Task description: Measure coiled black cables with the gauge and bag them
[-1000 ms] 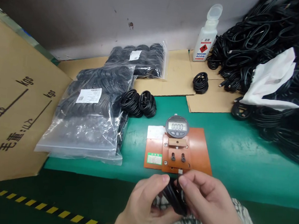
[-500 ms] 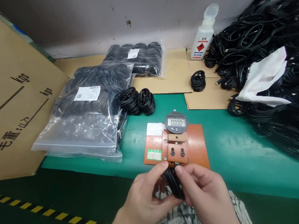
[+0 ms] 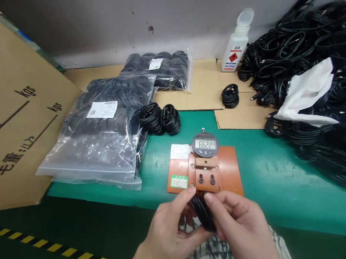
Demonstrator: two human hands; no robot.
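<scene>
Left hand [image 3: 168, 227] gripping black cable coil [image 3: 202, 213]; right hand [image 3: 239, 222] pinching cable end [image 3: 204, 198] at near edge of brown fixture [image 3: 207, 176] with digital gauge [image 3: 205, 145], on green bench [image 3: 285, 182].

The coiled, round-section cable [image 3: 203, 215] is black; the flat rectangular fixture plate [image 3: 233, 170] is orange-brown, bearing a green-and-white rectangular sticker [image 3: 179, 182]. The round digital gauge [image 3: 204, 152] is dark grey, with black digits on a pale grey screen. The smooth tabletop [image 3: 278, 165] is green. The upright plastic bottle [image 3: 234, 50] is white, its label marked with a red diamond. The tall cardboard box [image 3: 36, 146] is tan with black lettering. Yellow and black stripes alternate along the floor tape [image 3: 40, 242]; the lap's fabric [image 3: 219, 256] is streaked black on off-white.
</scene>
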